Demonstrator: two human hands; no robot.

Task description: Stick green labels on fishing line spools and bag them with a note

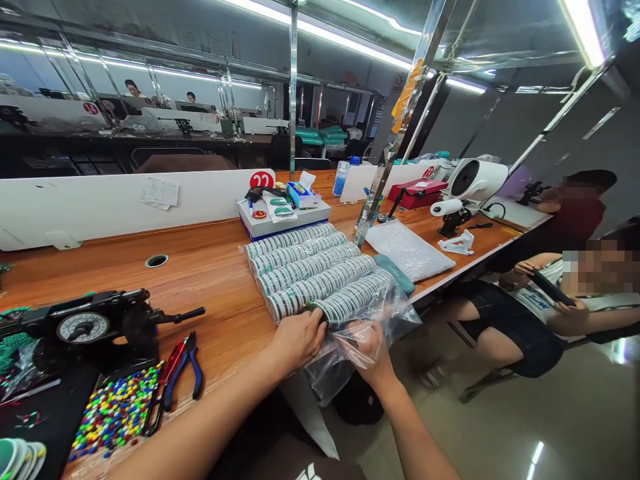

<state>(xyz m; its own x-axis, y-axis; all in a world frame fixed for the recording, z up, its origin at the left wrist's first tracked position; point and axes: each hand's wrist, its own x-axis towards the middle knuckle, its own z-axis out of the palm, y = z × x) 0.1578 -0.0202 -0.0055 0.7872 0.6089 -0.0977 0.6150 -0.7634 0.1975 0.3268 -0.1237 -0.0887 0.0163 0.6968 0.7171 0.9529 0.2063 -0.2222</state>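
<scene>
Worktop [220,267] carries everything, running ahead of both grips and off to the left.

Clear bag [333,383]: film surrounds the load, loose end slack between and below the grips, so presumably the mouth is on the near side.

Disc rows [315,270]: five, just beyond the left grip, stood on edge. Probably packed tight so each row props the next; the front one is the likeliest to slump, being on the open side.

Black machine [100,327]: well left of the left grip, likely parked out of the bagging space. Tray box [285,217] sits past the rows, small stuff on top.

Left grip [300,337]: fingers bent, partly closed, touching the front row's near-left end. Looks like an end stop; can't tell if it's clamping discs or film.

Right grip [370,343]: curled under film at the front row's near side; can't tell if it's pinching.

Pliers [185,373]: left of left grip, beside the beads [120,407].
</scene>
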